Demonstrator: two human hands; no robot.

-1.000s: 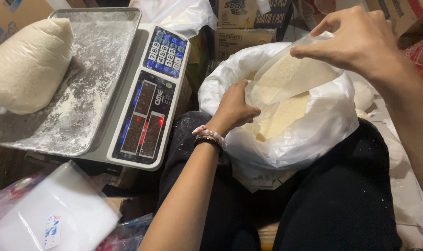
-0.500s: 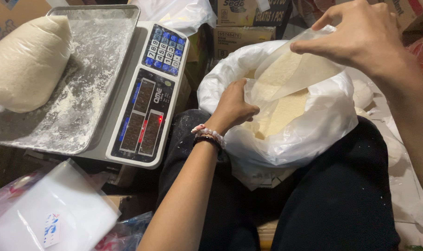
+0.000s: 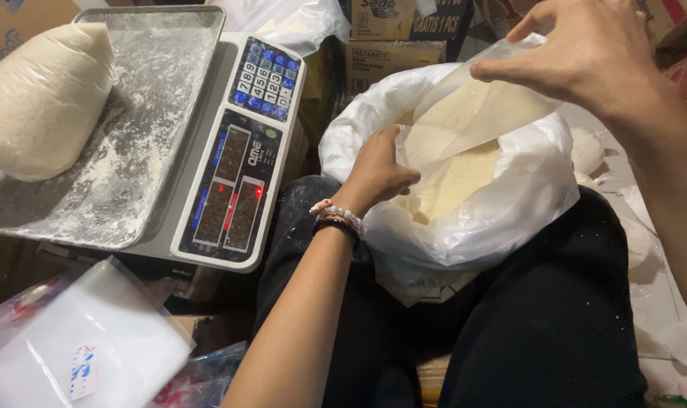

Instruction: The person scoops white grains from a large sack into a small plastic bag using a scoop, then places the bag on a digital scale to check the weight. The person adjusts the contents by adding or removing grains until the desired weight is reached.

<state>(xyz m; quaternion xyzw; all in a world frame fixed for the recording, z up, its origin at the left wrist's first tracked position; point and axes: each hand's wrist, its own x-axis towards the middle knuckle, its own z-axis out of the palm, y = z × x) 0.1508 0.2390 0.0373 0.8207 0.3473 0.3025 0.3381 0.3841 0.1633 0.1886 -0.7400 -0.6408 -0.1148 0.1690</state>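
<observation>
A large white plastic sack full of pale flour rests between my legs. My left hand, with bead bracelets at the wrist, reaches inside the sack's near rim; its fingers curl around the rim or a tool that I cannot see. My right hand pinches the top edge of a small clear plastic bag and holds it open over the flour.
An electronic scale with a floured metal tray stands at the left, and a filled bag of flour lies on the tray. A stack of empty clear bags lies at bottom left. Cardboard boxes stand behind.
My right hand has lifted slightly with the small bag. My left hand stays at the sack's rim, barely moved.
</observation>
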